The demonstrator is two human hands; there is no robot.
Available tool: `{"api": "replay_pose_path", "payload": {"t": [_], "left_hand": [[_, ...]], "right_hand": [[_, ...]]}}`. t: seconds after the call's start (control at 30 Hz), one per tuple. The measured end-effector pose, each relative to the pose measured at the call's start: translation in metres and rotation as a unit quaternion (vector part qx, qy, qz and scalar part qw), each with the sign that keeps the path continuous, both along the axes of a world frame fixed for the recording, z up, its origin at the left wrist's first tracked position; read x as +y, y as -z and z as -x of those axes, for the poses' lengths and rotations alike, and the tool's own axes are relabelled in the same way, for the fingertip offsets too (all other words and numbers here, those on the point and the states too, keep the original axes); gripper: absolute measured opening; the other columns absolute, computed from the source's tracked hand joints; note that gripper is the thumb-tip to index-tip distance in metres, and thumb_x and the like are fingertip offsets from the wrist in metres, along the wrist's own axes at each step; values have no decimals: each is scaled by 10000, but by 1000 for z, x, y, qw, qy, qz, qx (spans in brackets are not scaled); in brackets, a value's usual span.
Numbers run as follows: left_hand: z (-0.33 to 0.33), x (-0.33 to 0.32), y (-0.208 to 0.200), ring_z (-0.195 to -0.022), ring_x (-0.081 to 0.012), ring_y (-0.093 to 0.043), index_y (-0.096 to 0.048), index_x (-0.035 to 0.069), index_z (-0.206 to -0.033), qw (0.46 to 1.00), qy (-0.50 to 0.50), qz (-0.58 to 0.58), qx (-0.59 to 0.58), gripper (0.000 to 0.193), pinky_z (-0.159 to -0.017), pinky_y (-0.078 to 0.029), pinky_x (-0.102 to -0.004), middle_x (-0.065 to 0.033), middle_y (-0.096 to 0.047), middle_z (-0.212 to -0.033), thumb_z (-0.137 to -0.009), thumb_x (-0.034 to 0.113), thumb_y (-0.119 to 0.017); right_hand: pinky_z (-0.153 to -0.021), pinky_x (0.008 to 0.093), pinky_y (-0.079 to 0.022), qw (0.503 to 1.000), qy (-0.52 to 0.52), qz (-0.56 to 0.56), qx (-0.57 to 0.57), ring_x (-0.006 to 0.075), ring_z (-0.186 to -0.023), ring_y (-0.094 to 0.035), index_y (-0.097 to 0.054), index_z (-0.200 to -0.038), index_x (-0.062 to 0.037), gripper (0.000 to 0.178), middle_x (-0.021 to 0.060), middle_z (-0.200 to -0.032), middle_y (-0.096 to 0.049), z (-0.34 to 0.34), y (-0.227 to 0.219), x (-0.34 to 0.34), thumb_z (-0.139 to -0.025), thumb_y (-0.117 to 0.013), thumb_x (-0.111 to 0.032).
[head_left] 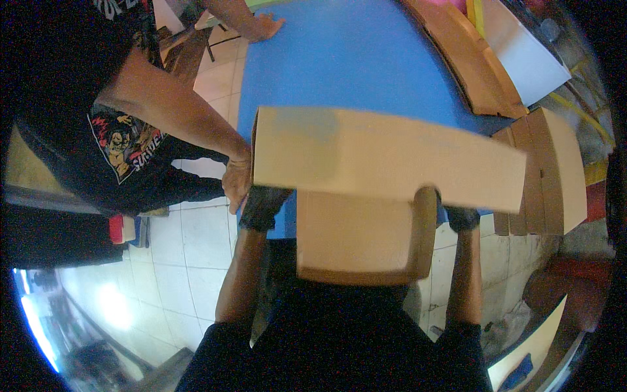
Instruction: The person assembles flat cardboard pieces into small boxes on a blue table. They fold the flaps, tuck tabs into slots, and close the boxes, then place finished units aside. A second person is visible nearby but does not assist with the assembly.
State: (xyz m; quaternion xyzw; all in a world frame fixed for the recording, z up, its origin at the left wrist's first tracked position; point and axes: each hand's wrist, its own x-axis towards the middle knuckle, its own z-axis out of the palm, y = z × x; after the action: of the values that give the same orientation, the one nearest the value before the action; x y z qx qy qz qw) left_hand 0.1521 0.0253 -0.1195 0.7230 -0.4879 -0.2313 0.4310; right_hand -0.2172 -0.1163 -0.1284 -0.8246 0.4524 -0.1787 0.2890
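Cardboard box (385, 153), one, plain tan, partly opened out: long upper panel set crosswise over the near edge of the blue counter (346, 52), lower panel (356, 235) hanging at 6 o'clock toward the wearer's body, narrow side flap (423, 228) standing along that panel at 5 o'clock. Left grip (261, 212), dark-covered, at 8 o'clock of the box, against the lower edge near its left end; right grip (462, 217), likewise dark, at 4 o'clock, below the same edge. Fingers of both largely masked by card; whether they pinch or merely support cannot be told. Risks, as judged: uneven lift between the two, causing the long panel to twist and a crease to form off line; lower panel unsupported in the middle, liable to swing or buckle against the body; side flap liable to fold the wrong way if pressed. Co-worker's near hand (236, 183), at 9 o'clock, just beside the left end, contact unclear: a knock or trapped fingers possible should the box shift that way. Stack of folded cartons (562, 176), at 3 o'clock, overlapped in view by the right end: a sideways swing could snag or topple it.
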Motion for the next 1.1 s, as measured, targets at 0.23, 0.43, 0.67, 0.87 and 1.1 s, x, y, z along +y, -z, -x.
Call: {"api": "replay_pose_path", "payload": {"t": [0.23, 0.43, 0.67, 0.87, 1.1], "left_hand": [[-4, -84, -6, -985, -334, -603, -536, 11, -1240, 994, 36, 97, 29, 460, -890, -475, -450, -148, -639, -1148, -838, 149, -715], [70, -48, -51, -1013, -288, -632, -603, 60, -1181, 974, 7, 181, -139, 314, -897, -512, -390, -129, -642, -1140, -882, 122, -677], [124, -204, -11, -873, -353, -663, -714, 61, -935, 937, 261, 180, -145, 232, -784, -519, -466, -143, -714, -947, -847, 264, -647], [107, -229, 7, -803, -318, -659, -714, 48, -891, 927, 331, 85, -154, 230, -731, -517, -447, -144, -702, -880, -827, 265, -672], [89, -239, 10, -721, -278, -655, -714, 34, -841, 894, 386, 59, -221, 236, -669, -515, -424, -146, -689, -803, -804, 267, -700]], "right_hand": [[-981, 386, -472, 965, 61, 8, -255, 234, -1169, -568, -572, -1292, 2, 488, 145, -1240, -631, -63, 5, -88, -866, -730, -174], [-881, 471, -525, 983, 88, 157, -46, 438, -1001, -635, -645, -1101, -6, 277, 243, -1089, -673, -76, -1, -89, -872, -635, -160], [-870, 436, -530, 969, 19, -68, -238, 376, -976, -675, -671, -1116, -11, 327, 216, -1097, -699, -77, -39, -71, -883, -673, -241], [-1001, 394, -482, 948, -53, -106, -296, 274, -1148, -640, -640, -1240, -5, 488, 175, -1246, -670, -45, -50, -64, -853, -693, -297], [-719, 306, -558, 963, -11, -136, -231, 141, -791, -638, -672, -1190, -21, 420, 61, -984, -707, -37, -12, -93, -781, -741, -85]]}}
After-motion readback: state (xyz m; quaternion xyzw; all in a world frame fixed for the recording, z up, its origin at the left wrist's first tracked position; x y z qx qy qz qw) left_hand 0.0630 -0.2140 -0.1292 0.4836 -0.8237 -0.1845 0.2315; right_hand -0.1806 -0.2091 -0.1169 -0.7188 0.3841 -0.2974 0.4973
